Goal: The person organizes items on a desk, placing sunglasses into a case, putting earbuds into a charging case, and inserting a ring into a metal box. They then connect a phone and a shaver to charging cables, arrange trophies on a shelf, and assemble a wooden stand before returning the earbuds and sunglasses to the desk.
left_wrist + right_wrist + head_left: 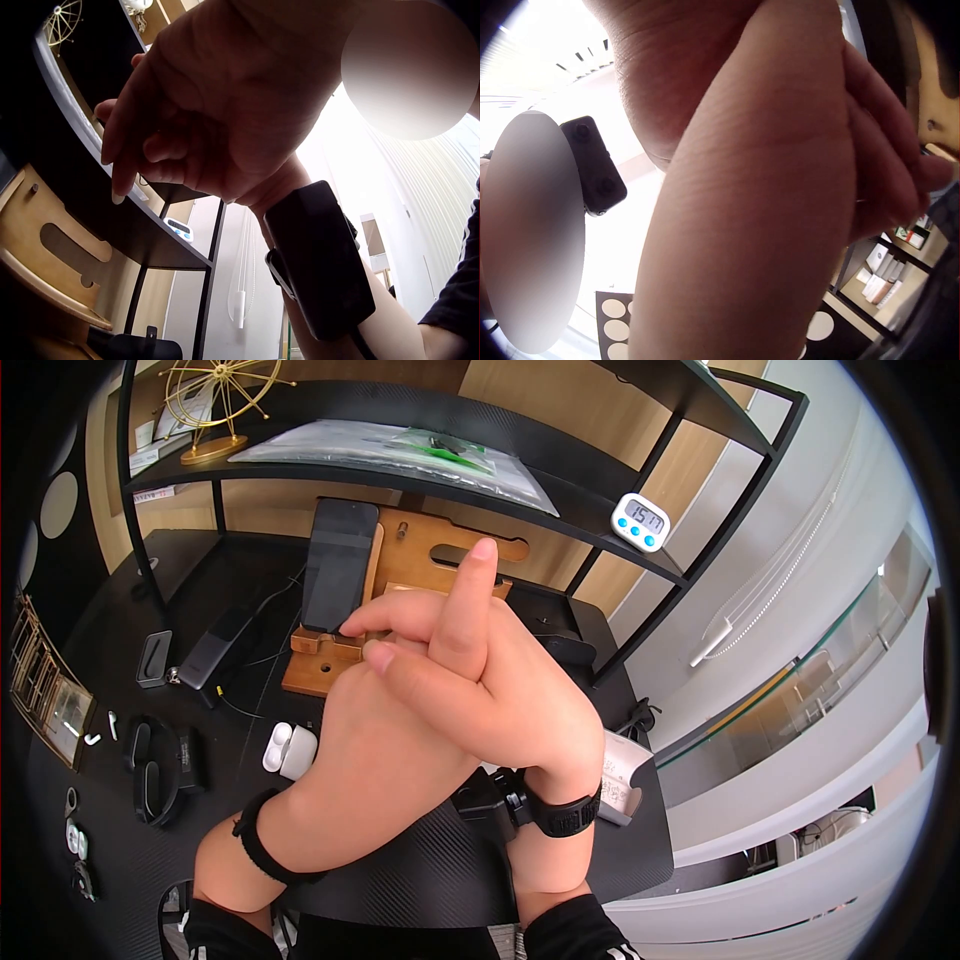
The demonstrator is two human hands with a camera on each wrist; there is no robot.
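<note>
In the head view both hands are raised and joined above the desk. The left hand (385, 735) lies under the right hand (520, 680), whose thumb crosses its back and whose fingers bend around it. One finger (468, 610) stands upright between them; whose it is, I cannot tell. The left hand's fingers are mostly hidden. Black bands circle both wrists, and a small black camera (490, 805) sits at the right one. Overlapping palm and bent fingers (180, 150) fill the top of the left wrist view. A forearm (742, 202) covers much of the right wrist view.
Behind the hands, a phone (340, 565) leans on a wooden stand (415, 540). A white earbud case (290, 750), a black power bank (215, 650) and black straps (160, 770) lie left. A shelf (560, 515) above holds a white timer (640, 523) and a gold wheel ornament (215, 450).
</note>
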